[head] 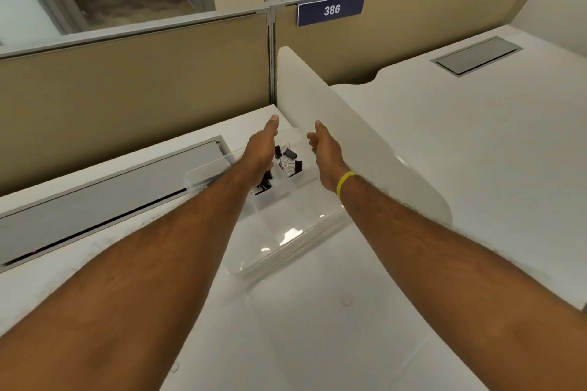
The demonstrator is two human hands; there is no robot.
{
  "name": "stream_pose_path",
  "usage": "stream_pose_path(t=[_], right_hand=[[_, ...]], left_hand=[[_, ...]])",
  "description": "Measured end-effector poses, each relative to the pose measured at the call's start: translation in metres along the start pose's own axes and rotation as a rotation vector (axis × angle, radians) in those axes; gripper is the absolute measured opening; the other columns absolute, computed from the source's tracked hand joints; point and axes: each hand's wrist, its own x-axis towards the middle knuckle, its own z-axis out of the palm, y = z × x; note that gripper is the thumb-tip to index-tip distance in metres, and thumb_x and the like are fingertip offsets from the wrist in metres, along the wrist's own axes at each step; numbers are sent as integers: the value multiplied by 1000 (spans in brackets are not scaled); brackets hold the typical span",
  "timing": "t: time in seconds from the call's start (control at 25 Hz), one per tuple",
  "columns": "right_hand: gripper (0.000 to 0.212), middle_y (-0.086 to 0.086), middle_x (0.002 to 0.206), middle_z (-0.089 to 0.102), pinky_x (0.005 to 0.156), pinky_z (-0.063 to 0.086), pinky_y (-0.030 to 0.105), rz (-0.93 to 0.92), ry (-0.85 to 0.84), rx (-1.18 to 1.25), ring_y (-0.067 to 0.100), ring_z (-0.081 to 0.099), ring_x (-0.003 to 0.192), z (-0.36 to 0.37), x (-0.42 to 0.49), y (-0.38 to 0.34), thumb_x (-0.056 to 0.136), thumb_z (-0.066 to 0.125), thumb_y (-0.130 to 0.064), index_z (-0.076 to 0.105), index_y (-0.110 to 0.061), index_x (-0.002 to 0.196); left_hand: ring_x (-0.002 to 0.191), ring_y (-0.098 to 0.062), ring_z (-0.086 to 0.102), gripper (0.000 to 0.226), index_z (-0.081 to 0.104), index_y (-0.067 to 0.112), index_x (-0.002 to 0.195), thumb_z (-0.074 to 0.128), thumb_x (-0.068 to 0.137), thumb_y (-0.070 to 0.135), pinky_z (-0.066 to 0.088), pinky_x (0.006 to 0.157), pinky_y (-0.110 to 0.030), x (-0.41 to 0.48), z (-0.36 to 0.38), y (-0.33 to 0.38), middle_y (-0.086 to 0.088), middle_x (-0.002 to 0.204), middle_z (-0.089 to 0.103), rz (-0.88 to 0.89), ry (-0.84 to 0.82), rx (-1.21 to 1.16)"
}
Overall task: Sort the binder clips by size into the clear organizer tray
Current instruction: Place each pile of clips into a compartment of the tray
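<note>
Cubicle worktop | clear organizer tray on it, binder clips clustered at its far end | left hand over clips, fingers hidden, hold unclear | right hand loosely curled, empty | sorting apparently barely begun; near compartments hold nothing.

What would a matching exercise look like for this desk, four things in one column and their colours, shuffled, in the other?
Things:
1. binder clips
2. wristband
3. number sign
4. organizer tray

Colours:
A. clear
B. yellow
C. black
D. blue with white digits

Pairs: 1-C, 2-B, 3-D, 4-A
</note>
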Motion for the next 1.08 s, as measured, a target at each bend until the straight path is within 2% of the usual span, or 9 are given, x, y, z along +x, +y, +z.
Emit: stream_pose_path(t=[0.12,0.2,0.28,0.36,0.44,0.6,0.72,0.96,1.08], right_hand=[[54,3,141,52,109,29,35,-34,-1,-35,19,44,131,-10,-17,9,100,35,-50,55,-12,133],[47,3,135,56,106,31,33,-98,-1,-112,19,48,127,-13,-35,18,99,37,-46,58,-14,127],[37,4,124,61,100,36,31,-180,-12,-191,20,53,118,-14,-57,26,99,41,-40,62,-15,116],[31,3,116,63,91,37,28,-258,-45,-270,19,55,108,-13,-84,33,100,42,-34,63,-14,111],[30,0,113,63,87,36,26,-297,-89,-321,19,55,109,-11,-111,40,99,42,-32,62,-16,115],[37,2,136,56,100,35,23,-382,-180,-504,17,49,126,2,-161,60,100,45,-27,53,-14,133],[44,3,145,47,108,33,28,-453,-246,-662,18,42,134,15,-191,80,99,48,-31,46,-17,140],[59,2,160,23,120,21,36,-594,-311,-929,17,20,147,38,-242,116,96,52,-39,32,-21,149],[65,3,162,16,121,16,37,-678,-303,-1054,20,14,149,51,-262,136,95,52,-42,26,-23,152]], left_hand=[[134,-25,41,71,45,15,142,33,93,65,30,113,-48,-17,-20,-14,-7,148,44,98,21,221],[136,-25,38,57,43,14,143,31,101,50,27,115,-40,-36,-32,-24,-8,148,43,206,3,397],[133,-26,41,48,48,14,138,30,104,42,30,107,-32,-58,-46,-38,-8,143,48,307,-21,546],[124,-25,49,57,56,16,128,31,97,57,36,98,-32,-80,-62,-56,-6,133,57,336,-27,621],[125,-23,49,75,54,18,133,30,85,71,39,103,-38,-99,-74,-71,-4,136,56,316,-25,669],[136,-21,40,68,41,21,144,35,92,65,36,110,-44,-142,-95,-95,-2,150,42,406,-10,916],[144,-22,28,68,33,24,149,33,94,64,26,116,-46,-175,-117,-111,-2,157,30,441,44,1149],[150,-24,4,84,17,28,153,21,85,77,7,120,-52,-234,-165,-146,0,163,7,353,43,1351],[150,-22,-2,102,13,28,154,4,71,86,2,120,-52,-260,-192,-173,0,164,0,335,43,1387]])
